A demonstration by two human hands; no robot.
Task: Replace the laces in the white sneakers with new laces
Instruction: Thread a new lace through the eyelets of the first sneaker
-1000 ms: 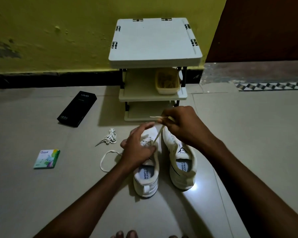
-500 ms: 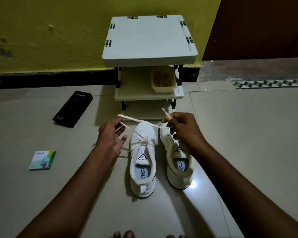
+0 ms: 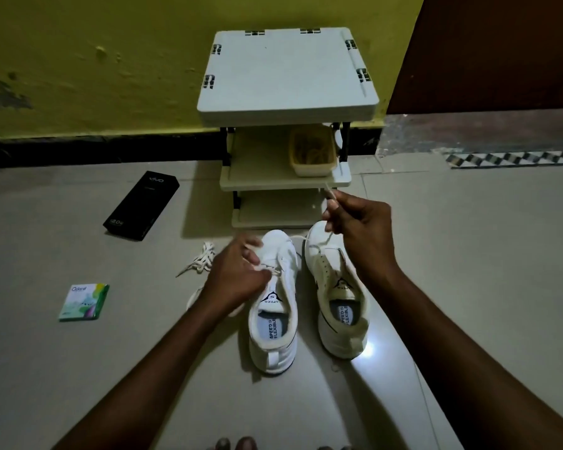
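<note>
From the head camera, our main worry is the cream flat lace (image 3: 329,192). The right hand (image 3: 361,232) pinches its free end and holds it raised above the toes, in front of the shelf. A pull that is too hard or off-line could, we judge, drag the other tail out of its eyelet or leave the two ends uneven. The left hand (image 3: 241,276) sits on the tongue area of the left white sneaker (image 3: 273,349). Its fingers are curled and seem to pinch the lace at the lowest crossing, though blur softens the detail. If that pinch slips, the crossing may loosen or twist, and a flat lace shows a twist plainly. The taut strand also passes across the toe of the right white sneaker (image 3: 342,332), so it could snag there or nudge that shoe. Both sneakers stand side by side on the pale tiled floor (image 3: 468,254), heels toward us, before the white plastic shelf rack (image 3: 286,76). The left one carries only a little lacing low down, and the right one's eyelets look bare. A loose white lace bundle (image 3: 202,259) lies just beside the left hand, and mixing it up with the working lace is a small risk.
</note>
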